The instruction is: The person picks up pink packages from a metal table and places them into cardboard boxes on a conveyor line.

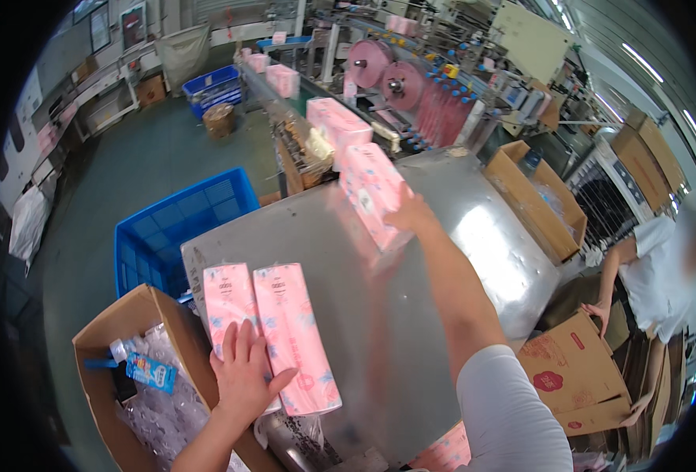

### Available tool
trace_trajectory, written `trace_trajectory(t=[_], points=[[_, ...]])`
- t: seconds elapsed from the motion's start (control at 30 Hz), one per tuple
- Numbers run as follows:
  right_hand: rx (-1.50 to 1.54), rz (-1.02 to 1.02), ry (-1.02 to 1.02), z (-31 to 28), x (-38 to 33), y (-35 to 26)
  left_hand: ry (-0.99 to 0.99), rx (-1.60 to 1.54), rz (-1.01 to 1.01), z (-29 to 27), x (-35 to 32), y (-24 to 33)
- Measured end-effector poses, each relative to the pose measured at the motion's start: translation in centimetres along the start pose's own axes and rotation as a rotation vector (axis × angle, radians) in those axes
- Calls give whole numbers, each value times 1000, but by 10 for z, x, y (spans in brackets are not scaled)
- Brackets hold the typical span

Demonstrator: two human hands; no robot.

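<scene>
From my remote feed, a gleaming steel tabletop (442, 315) fills the middle of a packing hall with a grey-green floor, a conveyor (265, 86) carrying pink packs behind it, and rolls of pink film on the machine (391, 75) beyond. A blue plastic crate (167, 228) stands left of the tabletop, its inside hard to make out. An open cardboard box (139, 370) at lower left holds clear plastic wrapping and a small blue-and-white carton. A second open box (533, 197) sits to the right, near another person (655, 267) bending over flattened cartons.

My left hand (241, 374) lies open, palm down, on two pink packs (273, 330) resting side by side on the tabletop, their long axes running away from me, tilted slightly leftward. My right hand (411, 216) grips a third pink pack (371, 193) at the tabletop's far edge; it is motion-blurred, its long axis slanting from upper left to lower right.
</scene>
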State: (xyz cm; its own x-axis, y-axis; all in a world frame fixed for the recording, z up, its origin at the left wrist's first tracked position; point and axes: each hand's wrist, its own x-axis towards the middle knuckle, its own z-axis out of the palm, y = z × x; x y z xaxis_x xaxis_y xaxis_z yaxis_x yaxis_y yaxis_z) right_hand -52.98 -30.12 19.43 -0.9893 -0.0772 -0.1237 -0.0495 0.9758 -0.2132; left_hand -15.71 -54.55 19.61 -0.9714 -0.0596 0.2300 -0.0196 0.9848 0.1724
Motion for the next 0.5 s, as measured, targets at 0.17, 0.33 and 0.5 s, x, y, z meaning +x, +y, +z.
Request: trace_trajectory(t=[0.17,0.33,0.5], points=[[-59,-188,-135,20,-99,2,12,13,-41,8,8,-4],[99,-718,-135,7,-219,-12,39,21,-52,12,12,-8],[-199,-746,694,-32,-53,-43,4,-42,-41,14,22,-3]])
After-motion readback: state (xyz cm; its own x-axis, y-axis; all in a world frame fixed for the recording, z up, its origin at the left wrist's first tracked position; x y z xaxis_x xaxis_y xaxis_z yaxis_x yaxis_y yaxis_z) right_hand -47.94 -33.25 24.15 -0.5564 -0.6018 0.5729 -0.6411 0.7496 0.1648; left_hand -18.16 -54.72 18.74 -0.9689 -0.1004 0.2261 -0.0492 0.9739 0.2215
